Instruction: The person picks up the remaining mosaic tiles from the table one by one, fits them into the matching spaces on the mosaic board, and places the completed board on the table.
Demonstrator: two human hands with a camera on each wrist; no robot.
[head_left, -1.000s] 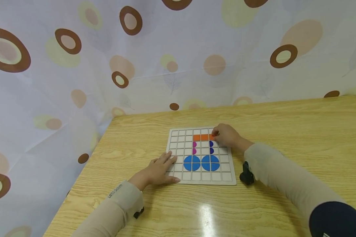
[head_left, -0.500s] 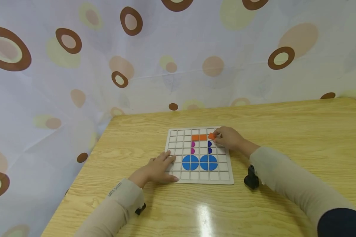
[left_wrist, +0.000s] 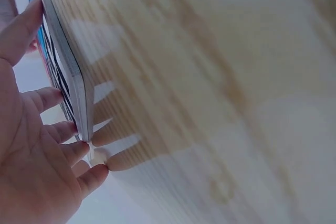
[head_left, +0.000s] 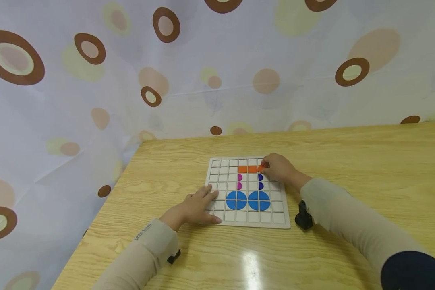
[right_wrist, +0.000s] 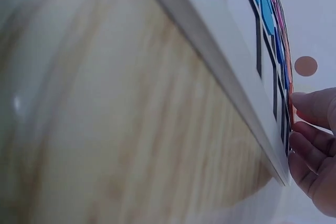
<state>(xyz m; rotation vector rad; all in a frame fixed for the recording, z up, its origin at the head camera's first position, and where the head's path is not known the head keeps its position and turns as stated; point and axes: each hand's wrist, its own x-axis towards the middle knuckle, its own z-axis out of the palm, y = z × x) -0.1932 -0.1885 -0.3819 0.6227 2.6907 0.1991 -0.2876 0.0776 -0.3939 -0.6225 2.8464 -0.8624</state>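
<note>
A white gridded board [head_left: 219, 173] lies on the table. At its upper right, my right hand [head_left: 278, 167] pinches an orange square tile [head_left: 259, 168], at the right end of a row with two other orange tiles [head_left: 247, 169]. My left hand [head_left: 195, 206] rests spread on the board's left edge, thumb near the lower left corner. In the left wrist view, the left hand's fingers [left_wrist: 47, 98] touch the board's rim. In the right wrist view, the right hand [right_wrist: 317, 145] is at the far part of the board, its fingers partly hiding the tile.
On the board sit magenta half-circles [head_left: 239, 181], dark blue half-circles [head_left: 260, 181] and two light blue circles [head_left: 236, 200] made of quarter pieces. The wooden table [head_left: 366, 161] extends right of the board. A patterned cloth [head_left: 217, 104] hangs behind.
Half a second ago the pinched orange tile was turned askew, apart from the other two; now it sits closer against them, more covered by my right fingers. My left hand has stayed on the board.
</note>
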